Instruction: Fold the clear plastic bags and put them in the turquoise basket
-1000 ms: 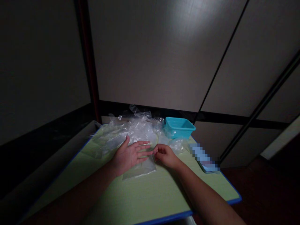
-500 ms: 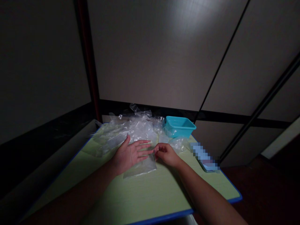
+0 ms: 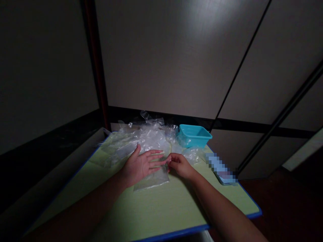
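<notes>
My left hand [image 3: 140, 167] is open above the table, palm showing, thumb up and fingers spread to the right. The fingers of my right hand [image 3: 180, 165] are pinched together at the tip of one of my left fingers. Whether a small thing is between them, I cannot make out. Beneath both hands lies a flat clear plastic bag [image 3: 151, 183]. Behind them spreads a heap of crumpled clear plastic bags [image 3: 153, 136].
A turquoise plastic basket [image 3: 195, 137] stands at the table's back right, with clear plastic [image 3: 193, 155] in front of it. A blurred-out phone-like flat object [image 3: 222, 169] lies near the right edge. The green table [image 3: 161, 215] has a blue rim; wall panels rise behind.
The view has shifted very slightly. Both hands keep nearly the same pose, the right one still pinched at the left fingertip.
</notes>
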The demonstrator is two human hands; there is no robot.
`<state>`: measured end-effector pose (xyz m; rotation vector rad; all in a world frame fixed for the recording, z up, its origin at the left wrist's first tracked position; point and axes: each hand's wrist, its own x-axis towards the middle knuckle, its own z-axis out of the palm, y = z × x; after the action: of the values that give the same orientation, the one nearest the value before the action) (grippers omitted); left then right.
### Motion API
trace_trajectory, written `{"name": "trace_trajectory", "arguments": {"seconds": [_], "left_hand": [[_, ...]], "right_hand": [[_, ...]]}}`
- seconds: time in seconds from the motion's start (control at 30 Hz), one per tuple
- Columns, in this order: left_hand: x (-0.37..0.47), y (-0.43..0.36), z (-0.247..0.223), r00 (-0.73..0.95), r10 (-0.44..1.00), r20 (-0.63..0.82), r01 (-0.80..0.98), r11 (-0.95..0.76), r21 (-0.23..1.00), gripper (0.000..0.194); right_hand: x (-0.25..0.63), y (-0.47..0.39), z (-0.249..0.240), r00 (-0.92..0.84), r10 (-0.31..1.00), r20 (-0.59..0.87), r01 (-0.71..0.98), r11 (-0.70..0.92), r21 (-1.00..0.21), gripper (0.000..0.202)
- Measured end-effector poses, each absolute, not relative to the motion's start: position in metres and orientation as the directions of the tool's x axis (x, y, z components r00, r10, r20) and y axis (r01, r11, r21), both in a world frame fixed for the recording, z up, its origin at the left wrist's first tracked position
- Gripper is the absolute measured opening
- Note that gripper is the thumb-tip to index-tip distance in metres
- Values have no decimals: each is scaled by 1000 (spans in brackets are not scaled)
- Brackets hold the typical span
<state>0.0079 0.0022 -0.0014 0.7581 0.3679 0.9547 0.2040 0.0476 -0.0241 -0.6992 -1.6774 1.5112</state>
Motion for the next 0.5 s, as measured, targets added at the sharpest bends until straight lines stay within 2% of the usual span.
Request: {"name": "trace_trajectory", "arguments": {"seconds": [0.13, 0.23, 0.5], "left_hand": [[9, 0, 3, 502, 864, 37, -608, 322, 726, 74], [8, 0, 6, 390, 920, 25, -619, 242, 748, 67], [-1, 10, 3, 137, 989, 47, -490, 26, 871, 46]], "right_hand": [[204, 46, -21, -565, 808, 166, -140, 105, -985, 13], [204, 46, -20, -555, 815, 164, -134, 108, -985, 19], [206, 53, -22, -422, 874, 242, -25, 256, -966, 38]]}}
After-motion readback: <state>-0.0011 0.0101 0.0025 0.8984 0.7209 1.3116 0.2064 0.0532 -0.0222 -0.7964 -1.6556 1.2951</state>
